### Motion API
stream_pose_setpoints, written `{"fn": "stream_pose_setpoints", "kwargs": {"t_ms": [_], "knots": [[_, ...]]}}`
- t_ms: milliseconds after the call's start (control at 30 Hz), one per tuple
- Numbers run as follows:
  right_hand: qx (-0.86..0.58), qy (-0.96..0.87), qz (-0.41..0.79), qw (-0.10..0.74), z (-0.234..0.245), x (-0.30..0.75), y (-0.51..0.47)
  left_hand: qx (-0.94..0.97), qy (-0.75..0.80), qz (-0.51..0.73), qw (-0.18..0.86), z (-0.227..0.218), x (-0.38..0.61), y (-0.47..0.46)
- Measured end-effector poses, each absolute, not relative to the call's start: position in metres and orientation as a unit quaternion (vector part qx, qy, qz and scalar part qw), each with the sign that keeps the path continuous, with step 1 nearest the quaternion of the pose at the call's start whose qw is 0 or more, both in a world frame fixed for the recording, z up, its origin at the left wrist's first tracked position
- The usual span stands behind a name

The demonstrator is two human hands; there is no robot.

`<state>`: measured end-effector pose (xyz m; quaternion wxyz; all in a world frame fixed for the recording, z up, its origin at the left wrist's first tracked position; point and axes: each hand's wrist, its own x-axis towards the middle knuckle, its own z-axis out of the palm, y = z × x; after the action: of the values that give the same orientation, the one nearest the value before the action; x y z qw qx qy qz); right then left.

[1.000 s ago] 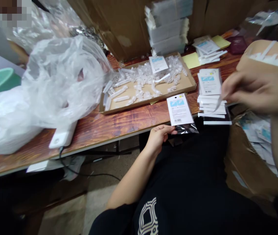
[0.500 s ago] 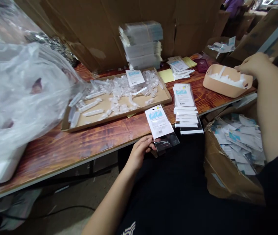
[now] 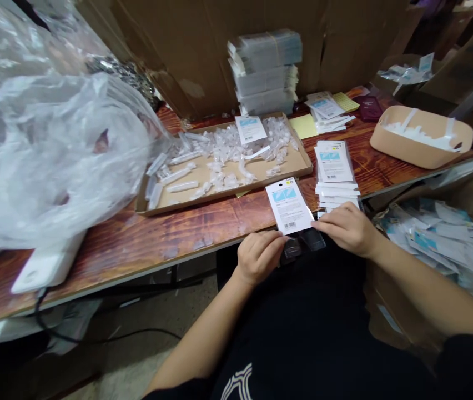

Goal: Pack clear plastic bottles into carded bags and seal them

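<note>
My left hand (image 3: 261,254) grips the lower left of a clear plastic packet with a white printed card (image 3: 290,206) inside, at the table's front edge. The packet's clear lower end hangs over my lap. My right hand (image 3: 347,229) is closed in a pinch at the packet's lower right edge; whether anything else is between its fingers is hidden. Just behind the right hand lies a fanned stack of similar packets (image 3: 335,164). Farther right stands a peach-coloured plastic basket (image 3: 419,153) with small white pieces in it.
A shallow cardboard tray (image 3: 220,195) holds many small clear plastic parts and one carded packet. Behind it rise banded stacks of clear packets (image 3: 267,78). A big translucent bag (image 3: 49,166) covers the left side. An open carton of packets (image 3: 440,233) sits low on the right.
My right hand has come from the peach basket's rim leftward to the packet's right edge and is now pinched there. My left hand still holds the packet. The view has shifted slightly.
</note>
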<state>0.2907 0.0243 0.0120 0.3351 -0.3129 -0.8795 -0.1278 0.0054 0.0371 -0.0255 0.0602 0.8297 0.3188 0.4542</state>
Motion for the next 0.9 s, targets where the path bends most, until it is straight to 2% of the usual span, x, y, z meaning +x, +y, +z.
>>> {"fn": "stream_pose_setpoints", "kwargs": {"t_ms": [100, 233, 333, 500, 600, 767, 900], "knots": [[-0.31, -0.87, -0.084, 0.373, 0.001, 0.278, 0.023, 0.844, 0.303, 0.425, 0.121, -0.024, -0.002, 0.035], [-0.335, -0.847, 0.0, 0.413, 0.002, 0.272, 0.016, 0.856, 0.298, 0.414, 0.086, -0.02, -0.009, 0.03], [-0.384, -0.785, 0.114, 0.472, 0.001, 0.259, 0.004, 0.852, 0.257, 0.452, 0.055, -0.016, -0.009, 0.029], [-0.477, -0.649, 0.225, 0.548, -0.007, 0.236, -0.009, 0.831, 0.28, 0.467, 0.118, -0.011, -0.006, 0.03], [-0.483, -0.634, 0.231, 0.557, -0.009, 0.237, -0.012, 0.804, 0.329, 0.45, 0.208, -0.005, -0.007, 0.03], [-0.514, -0.643, 0.268, 0.501, -0.006, 0.248, -0.021, 0.694, 0.397, 0.346, 0.491, 0.007, -0.012, 0.027], [-0.518, -0.612, 0.311, 0.51, 0.001, 0.247, -0.023, 0.548, 0.422, 0.342, 0.637, 0.006, -0.006, 0.019]]}}
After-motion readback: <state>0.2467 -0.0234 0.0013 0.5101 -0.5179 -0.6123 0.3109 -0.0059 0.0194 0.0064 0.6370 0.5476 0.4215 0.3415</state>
